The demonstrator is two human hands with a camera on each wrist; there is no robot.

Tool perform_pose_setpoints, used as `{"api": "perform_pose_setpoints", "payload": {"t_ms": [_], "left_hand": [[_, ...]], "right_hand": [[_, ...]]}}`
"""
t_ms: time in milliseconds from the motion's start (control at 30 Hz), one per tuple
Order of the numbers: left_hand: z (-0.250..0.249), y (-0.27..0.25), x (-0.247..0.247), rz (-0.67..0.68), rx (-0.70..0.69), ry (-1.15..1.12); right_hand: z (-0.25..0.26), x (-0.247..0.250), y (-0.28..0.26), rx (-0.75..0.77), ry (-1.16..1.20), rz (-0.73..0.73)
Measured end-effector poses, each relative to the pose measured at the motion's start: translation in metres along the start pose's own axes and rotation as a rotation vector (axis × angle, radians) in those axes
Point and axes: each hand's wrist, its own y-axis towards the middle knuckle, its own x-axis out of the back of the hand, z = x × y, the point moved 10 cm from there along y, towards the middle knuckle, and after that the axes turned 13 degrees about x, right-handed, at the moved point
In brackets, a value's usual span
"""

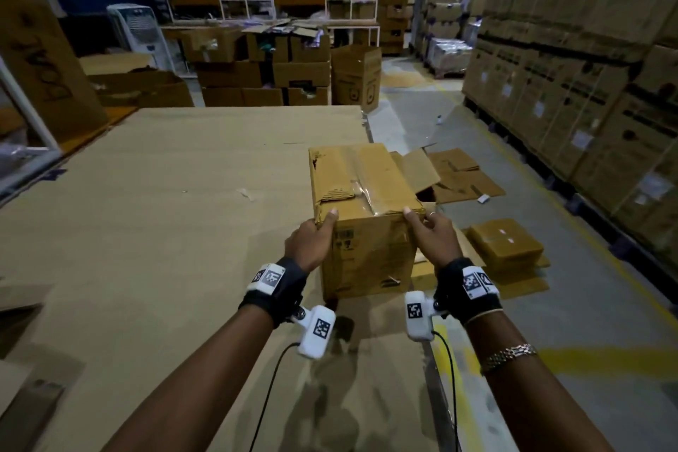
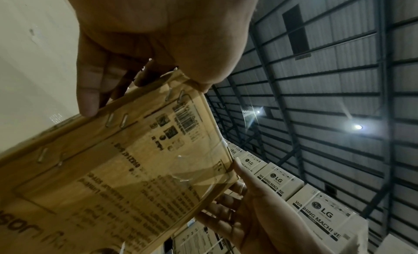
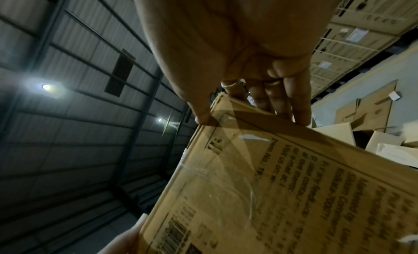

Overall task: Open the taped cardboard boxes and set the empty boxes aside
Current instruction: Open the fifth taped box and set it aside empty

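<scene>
**Both hands on the taped box**

You hold a brown cardboard box (image 1: pixel 361 216) with clear tape across its closed top, at the near right edge of the cardboard-covered surface (image 1: pixel 165 213). Your left hand (image 1: pixel 308 242) grips its near left top corner, thumb on top. Your right hand (image 1: pixel 434 235) pinches the near right top corner. Flattened brown cardboard boxes (image 1: pixel 462 176) lie on the floor to the right.

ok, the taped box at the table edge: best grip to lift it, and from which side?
Take the taped box at its two near top corners, from the near side, as the left hand and right hand do: thumbs over the top edge, fingers down the side walls. The top is still closed by clear tape, so no flap offers a handle; the square corners do.
</scene>
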Motion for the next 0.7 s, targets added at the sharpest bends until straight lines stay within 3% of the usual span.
{"api": "perform_pose_setpoints", "payload": {"t_ms": [167,333,700], "left_hand": [[0.000,0.001,-0.001,0.095,0.036,-0.001],[0.012,-0.027,0.023,0.157,0.043,-0.011],[0.087,-0.176,0.096,0.053,-0.109,-0.107]], "right_hand": [[0.005,0.006,-0.008,0.012,0.006,-0.111],[0.035,0.007,-0.043,0.026,-0.049,-0.092],[0.076,-0.002,-0.200,0.066,-0.020,-0.124]]}}
